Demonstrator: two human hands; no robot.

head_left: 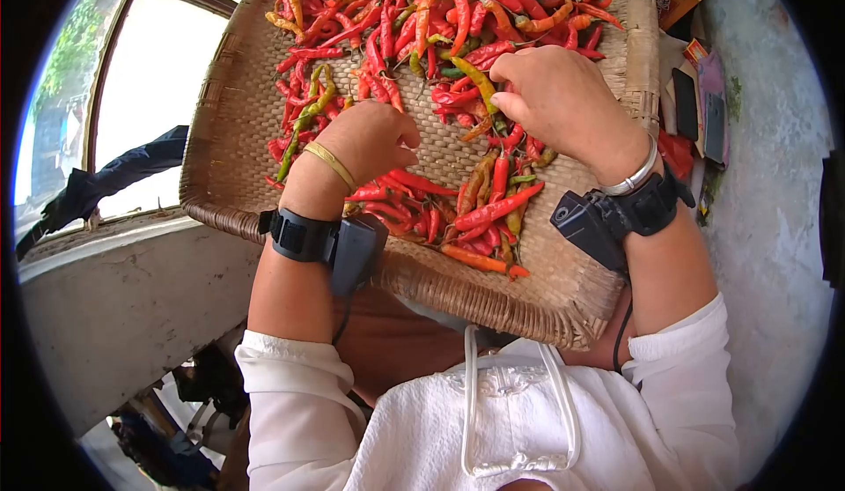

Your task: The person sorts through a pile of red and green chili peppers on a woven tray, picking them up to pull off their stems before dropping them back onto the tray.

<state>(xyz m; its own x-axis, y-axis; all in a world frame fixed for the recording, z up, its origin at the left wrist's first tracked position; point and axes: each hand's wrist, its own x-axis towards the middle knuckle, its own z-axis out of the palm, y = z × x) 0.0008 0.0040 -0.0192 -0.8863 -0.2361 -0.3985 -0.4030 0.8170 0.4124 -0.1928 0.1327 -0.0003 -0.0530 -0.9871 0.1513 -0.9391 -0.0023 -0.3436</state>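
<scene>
Red, orange and yellow-green chili peppers [497,212] lie in loose heaps in a woven basket tray [440,143]. My right hand [568,103] is over the middle of the tray, its thumb and fingers closed at a yellow-green chili pepper [478,81]. To the left, my left hand [370,137] is curled above the weave, between the left heap and the near heap. Its fingertips point right and are partly hidden, so what they hold, if anything, does not show.
The tray's thick near rim [493,308] is just above my lap. A window [132,77] and a low wall [132,306] stand on the left, with a dark folded cloth [123,183] by the sill. Phones [685,103] and packets lie beyond the tray's right edge.
</scene>
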